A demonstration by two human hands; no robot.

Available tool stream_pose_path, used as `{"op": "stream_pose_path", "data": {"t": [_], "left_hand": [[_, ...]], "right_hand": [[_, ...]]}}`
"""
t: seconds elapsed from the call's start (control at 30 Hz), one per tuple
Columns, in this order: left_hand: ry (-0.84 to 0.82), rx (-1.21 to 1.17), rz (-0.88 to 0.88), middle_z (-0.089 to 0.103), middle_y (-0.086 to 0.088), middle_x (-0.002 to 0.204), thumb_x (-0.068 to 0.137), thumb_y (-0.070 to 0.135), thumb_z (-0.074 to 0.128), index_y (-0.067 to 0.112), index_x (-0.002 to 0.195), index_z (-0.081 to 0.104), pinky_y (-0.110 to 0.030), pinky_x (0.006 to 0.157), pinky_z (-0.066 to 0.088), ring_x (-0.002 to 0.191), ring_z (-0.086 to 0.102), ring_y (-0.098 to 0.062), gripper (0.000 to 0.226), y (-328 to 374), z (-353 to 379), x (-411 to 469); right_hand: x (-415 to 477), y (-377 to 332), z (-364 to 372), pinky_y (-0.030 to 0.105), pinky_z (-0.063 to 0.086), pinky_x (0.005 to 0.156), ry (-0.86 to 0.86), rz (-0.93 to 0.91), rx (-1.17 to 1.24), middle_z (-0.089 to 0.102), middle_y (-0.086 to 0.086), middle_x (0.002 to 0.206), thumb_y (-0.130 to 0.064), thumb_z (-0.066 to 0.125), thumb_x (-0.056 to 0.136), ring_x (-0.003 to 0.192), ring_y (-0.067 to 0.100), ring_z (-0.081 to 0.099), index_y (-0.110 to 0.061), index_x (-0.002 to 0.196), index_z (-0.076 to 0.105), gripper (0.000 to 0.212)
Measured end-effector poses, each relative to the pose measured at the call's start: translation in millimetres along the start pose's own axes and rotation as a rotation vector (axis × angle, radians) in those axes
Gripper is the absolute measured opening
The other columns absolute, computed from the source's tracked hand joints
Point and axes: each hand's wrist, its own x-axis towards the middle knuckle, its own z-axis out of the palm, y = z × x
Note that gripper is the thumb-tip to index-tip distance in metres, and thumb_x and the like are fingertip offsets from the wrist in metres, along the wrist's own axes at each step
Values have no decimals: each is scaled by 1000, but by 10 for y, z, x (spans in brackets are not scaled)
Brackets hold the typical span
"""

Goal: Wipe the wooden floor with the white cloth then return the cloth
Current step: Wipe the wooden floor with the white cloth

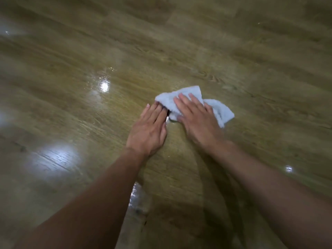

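Observation:
A crumpled white cloth [218, 106] lies on the wooden floor [251, 69] just right of the middle of the view. My right hand [195, 119] lies flat on top of the cloth, fingers spread and pressing it down. My left hand [150, 130] rests flat on the floor beside it, and its fingertips touch the cloth's left edge. Both forearms reach in from the bottom of the view. Part of the cloth is hidden under my right hand.
Glossy wooden planks fill the whole view. Bright light reflections show on the floor at the left [104, 86] and lower left [57, 157]. A wet-looking shiny streak [134, 194] lies between my forearms.

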Motion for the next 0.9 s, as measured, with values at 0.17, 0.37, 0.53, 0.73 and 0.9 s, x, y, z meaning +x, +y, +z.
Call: {"op": "stream_pose_path", "data": {"t": [0.17, 0.37, 0.53, 0.73, 0.9], "left_hand": [[-1, -57, -34, 46, -13, 145, 90, 25, 36, 2, 138, 47, -41, 115, 24, 137, 40, -27, 54, -8, -34, 10], [-66, -127, -120, 55, -12, 136, 82, 29, 39, 11, 127, 56, -39, 104, 41, 126, 53, -29, 52, 43, -239, 129], [-406, -29, -59, 32, -5, 154, 88, 34, 41, 19, 138, 40, -44, 108, 37, 139, 36, -23, 52, -110, -467, 275], [-470, -2, -17, 20, 0, 159, 88, 34, 43, 22, 144, 28, -42, 108, 37, 143, 28, -20, 60, -190, -470, 260], [-378, -95, -16, 47, -3, 145, 79, 35, 40, 26, 134, 45, -41, 99, 46, 127, 52, -25, 56, -242, -476, 314]], "right_hand": [[790, -8, -209, 41, 20, 105, 39, 252, 116, 36, -5, 152, -32, 44, 100, 144, 21, 21, -27, 148, 27, 52], [53, -53, -93, 36, 28, 91, 136, 38, 125, 52, -4, 141, -33, 47, 91, 130, 21, 46, -23, 132, 53, 43], [261, 91, -128, 33, 22, 89, 72, 55, 156, 49, -9, 143, -36, 50, 94, 133, 19, 43, -28, 133, 54, 40], [1168, -154, -221, 35, 20, 97, 10, 207, 230, 28, -13, 155, -34, 47, 98, 144, 13, 17, -33, 142, 41, 44], [443, -133, -72, 39, 27, 99, 68, 32, 214, 36, -6, 152, -34, 50, 97, 142, 15, 29, -26, 144, 41, 49]]}}
